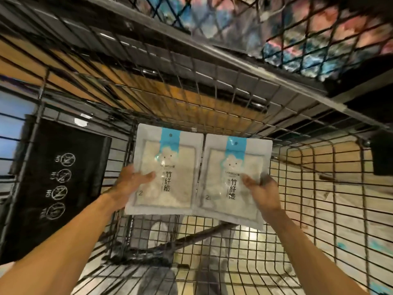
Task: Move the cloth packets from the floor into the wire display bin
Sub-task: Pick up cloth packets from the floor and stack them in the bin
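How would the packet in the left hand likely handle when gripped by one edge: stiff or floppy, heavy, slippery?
The left packet stays flat though the left hand pinches only its side, so it is probably fairly stiff and light. Its glossy plastic front suggests it may be somewhat slippery. Being flat, it should not roll.
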Action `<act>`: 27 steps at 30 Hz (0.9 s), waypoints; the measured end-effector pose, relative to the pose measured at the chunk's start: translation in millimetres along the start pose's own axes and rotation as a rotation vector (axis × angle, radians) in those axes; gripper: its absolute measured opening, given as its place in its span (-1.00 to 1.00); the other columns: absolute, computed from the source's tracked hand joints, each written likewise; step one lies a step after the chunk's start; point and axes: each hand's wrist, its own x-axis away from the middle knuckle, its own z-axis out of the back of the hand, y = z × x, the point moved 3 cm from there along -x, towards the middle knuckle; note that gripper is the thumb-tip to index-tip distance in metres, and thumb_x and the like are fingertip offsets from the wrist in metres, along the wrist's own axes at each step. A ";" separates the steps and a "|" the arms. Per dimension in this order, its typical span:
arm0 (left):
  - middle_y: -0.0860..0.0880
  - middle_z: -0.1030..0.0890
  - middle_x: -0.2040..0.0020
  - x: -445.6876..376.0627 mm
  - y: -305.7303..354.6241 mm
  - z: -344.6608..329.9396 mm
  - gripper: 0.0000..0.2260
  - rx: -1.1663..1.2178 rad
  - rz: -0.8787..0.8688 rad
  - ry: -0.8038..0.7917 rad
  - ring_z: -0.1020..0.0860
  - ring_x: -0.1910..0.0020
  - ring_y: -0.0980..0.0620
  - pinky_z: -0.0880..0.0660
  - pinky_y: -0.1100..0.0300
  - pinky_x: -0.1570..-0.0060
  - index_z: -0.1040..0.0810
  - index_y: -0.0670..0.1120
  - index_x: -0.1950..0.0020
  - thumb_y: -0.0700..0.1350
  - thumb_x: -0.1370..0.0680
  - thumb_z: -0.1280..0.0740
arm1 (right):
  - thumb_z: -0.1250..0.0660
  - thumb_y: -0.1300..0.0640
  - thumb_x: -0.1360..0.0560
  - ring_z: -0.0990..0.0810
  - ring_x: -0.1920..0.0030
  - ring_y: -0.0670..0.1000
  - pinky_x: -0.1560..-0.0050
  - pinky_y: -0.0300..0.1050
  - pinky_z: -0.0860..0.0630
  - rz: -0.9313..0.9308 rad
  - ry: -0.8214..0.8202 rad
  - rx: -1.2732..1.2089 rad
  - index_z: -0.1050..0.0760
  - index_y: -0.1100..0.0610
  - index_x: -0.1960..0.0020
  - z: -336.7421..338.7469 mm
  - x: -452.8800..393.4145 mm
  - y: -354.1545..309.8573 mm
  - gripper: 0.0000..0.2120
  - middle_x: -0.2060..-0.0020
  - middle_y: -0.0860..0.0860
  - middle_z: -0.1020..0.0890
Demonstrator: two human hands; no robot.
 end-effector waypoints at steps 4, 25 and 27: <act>0.18 -0.73 0.20 -0.7 0.1 -7.8 -0.84 -0.133 -0.148 0.058 -0.71 0.17 0.17 -0.61 0.32 0.30 -0.59 -0.02 -0.04 -0.26 -0.55 -0.43 | -0.47 0.08 -0.56 -0.72 -0.02 0.09 0.08 0.03 -0.73 0.073 0.099 0.207 -0.45 0.16 -0.25 -10.3 6.4 -0.7 -0.66 -0.12 0.08 -0.70; -0.19 0.17 -0.67 -9.7 -22.5 -31.7 -0.41 -1.324 -0.146 0.320 0.03 -0.64 -0.22 -0.07 -0.11 -0.59 0.30 -0.07 -0.64 0.10 -0.71 0.11 | 0.13 -0.30 -0.68 -0.30 -0.51 0.27 -0.46 0.31 -0.26 0.184 0.264 1.335 0.24 0.26 -0.65 -21.0 19.5 -8.7 -0.19 -0.55 0.28 -0.25; -0.14 0.27 -0.66 -3.7 -11.3 -31.8 -0.42 -1.349 -0.152 0.329 0.15 -0.65 -0.15 0.06 -0.09 -0.60 0.32 -0.01 -0.64 0.15 -0.70 0.15 | 0.18 -0.27 -0.69 -0.11 -0.62 0.27 -0.56 0.29 -0.12 0.191 0.198 1.374 0.35 0.19 -0.65 -18.1 25.2 -22.4 -0.23 -0.64 0.25 -0.08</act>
